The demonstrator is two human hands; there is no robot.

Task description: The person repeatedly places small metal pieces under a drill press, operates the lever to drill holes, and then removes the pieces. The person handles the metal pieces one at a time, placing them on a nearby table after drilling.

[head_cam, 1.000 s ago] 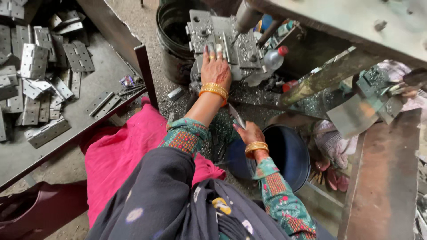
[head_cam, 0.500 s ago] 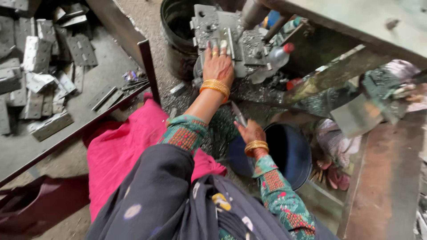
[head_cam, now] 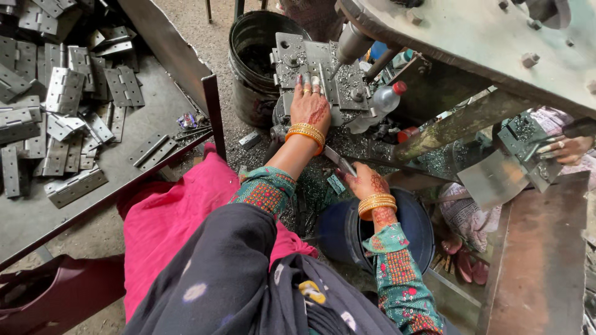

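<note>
My left hand point(head_cam: 310, 107) lies flat on a grey metal jig point(head_cam: 292, 59) under a drill spindle point(head_cam: 352, 42), fingers pressing a metal piece in the fixture. Closer to me, my right hand point(head_cam: 366, 185) is closed on a flat narrow metal piece point(head_cam: 338, 160) that points up toward the jig. Both wrists carry gold bangles. I cannot tell whether that piece is a loose hinge or a lever. A pile of grey metal hinges point(head_cam: 62, 93) lies on the tray at my left.
A black bucket point(head_cam: 251, 49) stands behind the jig, and a dark blue tub point(head_cam: 416, 229) sits under my right wrist. A plastic bottle point(head_cam: 382, 102) leans by the jig. Another person's hand point(head_cam: 566, 147) works at a second fixture on the right. The metal tray's edge point(head_cam: 214, 111) stands close.
My left hand stays on the jig and my right hand keeps its hold on the metal piece. The view has shifted slightly.
</note>
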